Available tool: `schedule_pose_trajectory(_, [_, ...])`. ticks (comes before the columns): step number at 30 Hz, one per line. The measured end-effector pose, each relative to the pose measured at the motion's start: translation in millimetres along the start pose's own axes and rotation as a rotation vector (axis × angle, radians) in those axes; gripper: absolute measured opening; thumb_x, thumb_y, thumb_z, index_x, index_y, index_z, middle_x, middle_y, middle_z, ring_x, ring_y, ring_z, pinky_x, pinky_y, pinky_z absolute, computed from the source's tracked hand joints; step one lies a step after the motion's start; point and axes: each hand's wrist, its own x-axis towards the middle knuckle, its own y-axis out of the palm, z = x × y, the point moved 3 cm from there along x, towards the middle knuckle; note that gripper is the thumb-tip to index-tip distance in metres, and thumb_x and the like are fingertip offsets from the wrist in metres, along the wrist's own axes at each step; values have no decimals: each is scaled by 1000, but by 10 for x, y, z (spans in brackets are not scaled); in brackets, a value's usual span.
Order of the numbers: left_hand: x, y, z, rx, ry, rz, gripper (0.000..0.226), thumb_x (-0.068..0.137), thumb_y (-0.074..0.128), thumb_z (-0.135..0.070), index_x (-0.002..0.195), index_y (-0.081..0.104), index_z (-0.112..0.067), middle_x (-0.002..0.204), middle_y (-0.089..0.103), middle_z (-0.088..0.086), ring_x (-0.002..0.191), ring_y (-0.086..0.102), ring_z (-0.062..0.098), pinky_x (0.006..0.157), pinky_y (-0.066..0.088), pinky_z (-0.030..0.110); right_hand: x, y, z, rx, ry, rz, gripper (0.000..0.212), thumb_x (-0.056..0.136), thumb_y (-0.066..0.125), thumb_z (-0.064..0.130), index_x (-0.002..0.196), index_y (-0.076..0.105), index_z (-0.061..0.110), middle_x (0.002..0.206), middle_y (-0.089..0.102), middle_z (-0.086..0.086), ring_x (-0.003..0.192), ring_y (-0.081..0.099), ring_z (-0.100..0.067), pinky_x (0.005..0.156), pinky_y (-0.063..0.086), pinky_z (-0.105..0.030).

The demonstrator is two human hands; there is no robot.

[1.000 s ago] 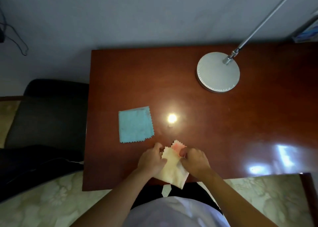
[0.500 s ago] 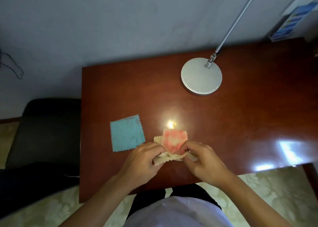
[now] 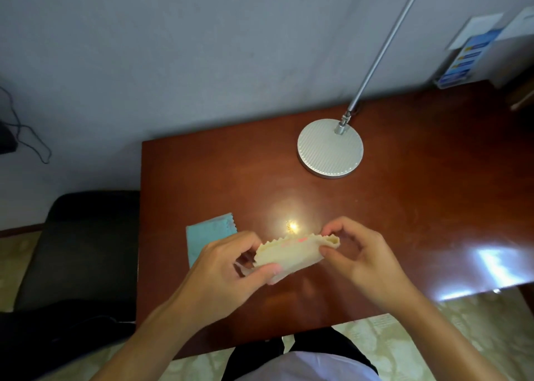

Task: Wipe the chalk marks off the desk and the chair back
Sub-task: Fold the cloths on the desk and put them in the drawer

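Observation:
A cream cloth (image 3: 291,253) with zigzag edges and a pink chalk stain is held folded, just above the brown desk (image 3: 404,221). My left hand (image 3: 231,268) pinches its left end between thumb and fingers. My right hand (image 3: 361,253) pinches its right end. A light blue cloth (image 3: 208,233) lies flat on the desk to the left, partly hidden behind my left hand. The black chair (image 3: 81,250) stands left of the desk. No chalk marks show on the desk around the lamp glare (image 3: 292,226).
A silver lamp base (image 3: 330,148) with a slanting pole (image 3: 384,45) stands at the desk's back middle. A leaflet holder (image 3: 468,59) sits at the back right by the wall. A black cable (image 3: 26,132) hangs at the far left. Patterned floor lies below the desk's front edge.
Both hands lifted the cream cloth off the desk and folded it over, so the pink stain now shows only along the top fold. The camera view shifted toward the left and back.

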Motion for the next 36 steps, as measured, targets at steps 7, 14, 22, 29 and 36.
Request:
schedule_pose_trajectory(7, [476,-94,16,-2,-100,55,32,87,73,-43,78,58,-15,75,61,5,69,57,20,62,44,32,459,90,-77,308,160,-123,31,84,58,-16,78,60,14,75,58,-1,71,51,-10,67,41,-25])
schedule_pose_trajectory(14, [1096,-564,-312,-31,31,-94,36,83,81,-30,74,55,-6,71,59,11,68,54,31,60,42,37,1035,-261,391,276,-66,-253,32,86,61,-9,83,64,22,77,65,14,77,58,-4,75,49,-27])
schedule_pose_trajectory(22, [768,-67,246,49,-51,24,36,75,74,-55,79,60,-22,78,68,-9,75,64,11,58,44,23,663,-40,-147,225,-28,-187,24,82,66,-3,82,66,21,76,67,10,71,58,-2,66,46,-16])
schedule_pose_trajectory(29, [44,1170,1269,109,-386,314,39,81,74,-46,70,43,-24,62,48,-9,55,41,4,54,31,29,-102,667,-1710,-135,461,-54,28,89,68,10,73,65,33,69,66,6,67,58,-12,61,44,-25])
schedule_pose_trajectory(36, [140,1298,1419,14,-525,189,25,89,67,-44,84,55,-23,75,62,-9,72,62,12,60,41,27,49,732,-1796,-234,465,-165,22,89,64,15,82,62,36,71,65,15,67,60,-7,64,49,-31])
